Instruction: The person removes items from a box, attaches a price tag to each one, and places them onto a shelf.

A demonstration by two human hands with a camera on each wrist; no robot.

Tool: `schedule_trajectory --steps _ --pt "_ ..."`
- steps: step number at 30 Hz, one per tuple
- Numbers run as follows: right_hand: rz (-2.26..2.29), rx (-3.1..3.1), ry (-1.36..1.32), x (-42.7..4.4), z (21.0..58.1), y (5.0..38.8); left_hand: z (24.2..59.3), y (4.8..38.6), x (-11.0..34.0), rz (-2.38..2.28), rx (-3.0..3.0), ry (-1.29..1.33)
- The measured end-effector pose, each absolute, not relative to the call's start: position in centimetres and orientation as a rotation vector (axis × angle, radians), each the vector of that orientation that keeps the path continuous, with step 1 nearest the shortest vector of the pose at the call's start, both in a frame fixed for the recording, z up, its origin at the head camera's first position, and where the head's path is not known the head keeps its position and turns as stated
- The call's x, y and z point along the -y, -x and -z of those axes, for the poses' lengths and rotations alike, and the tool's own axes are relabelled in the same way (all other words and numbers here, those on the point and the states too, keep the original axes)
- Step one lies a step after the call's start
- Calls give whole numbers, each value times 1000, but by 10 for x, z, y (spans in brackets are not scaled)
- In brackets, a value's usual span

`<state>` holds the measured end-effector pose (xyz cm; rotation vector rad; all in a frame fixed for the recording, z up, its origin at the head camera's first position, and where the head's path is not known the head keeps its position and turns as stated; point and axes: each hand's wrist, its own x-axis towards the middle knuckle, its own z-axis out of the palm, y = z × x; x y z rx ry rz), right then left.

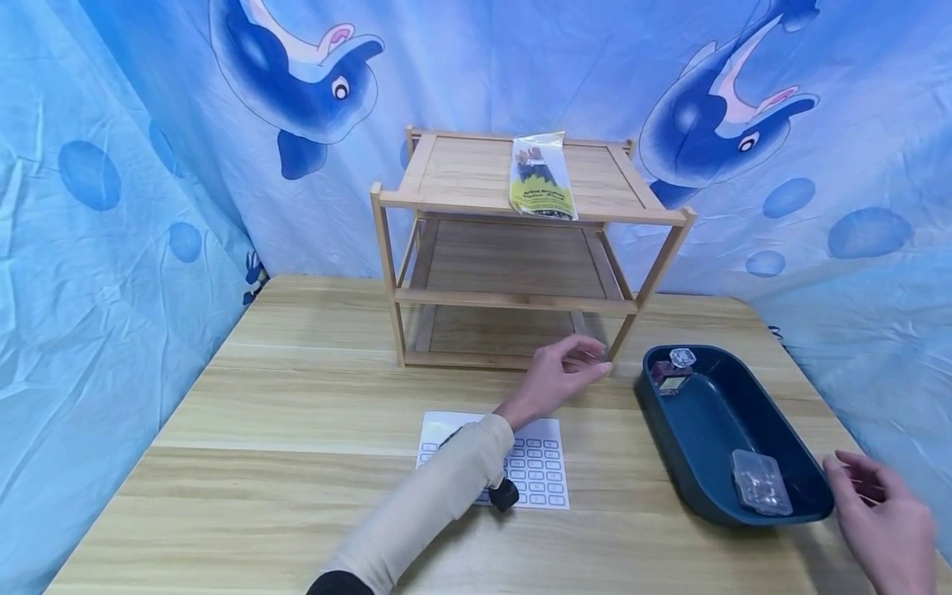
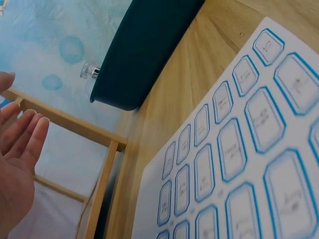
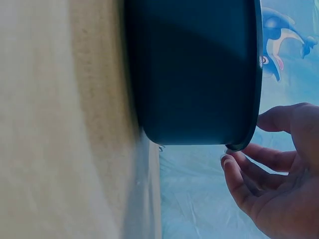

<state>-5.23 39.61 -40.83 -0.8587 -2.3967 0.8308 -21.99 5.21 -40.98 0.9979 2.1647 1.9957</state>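
Observation:
In the head view my left hand (image 1: pixel 556 376) reaches over a printed sheet (image 1: pixel 539 475), toward the lower front right of a wooden rack. Its fingers are loosely bent, thumb apart, with nothing between them. At the right, my right hand (image 1: pixel 885 512) is at the near right corner of a dark teal tub (image 1: pixel 673 463). The right wrist view shows the thumb at the rim and the curled fingers just past the corner, partly hidden by it. Inside the tub lie a small glass bottle (image 1: pixel 672 376) with a clear faceted cap and a clear plastic case (image 1: pixel 760 482).
A three-tier wooden rack (image 1: pixel 513 301) stands at the back of the table (image 1: pixel 297 413). On its top shelf lies a packet of artist brushes (image 1: pixel 543 178). A blue dolphin-print curtain (image 1: pixel 476 74) hangs behind and at both sides.

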Motion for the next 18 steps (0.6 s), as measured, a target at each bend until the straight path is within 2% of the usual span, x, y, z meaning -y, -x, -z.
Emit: schedule_trajectory --steps 18 --pt "-788 2509 912 -395 417 49 420 218 -92 -1935 -2169 -897"
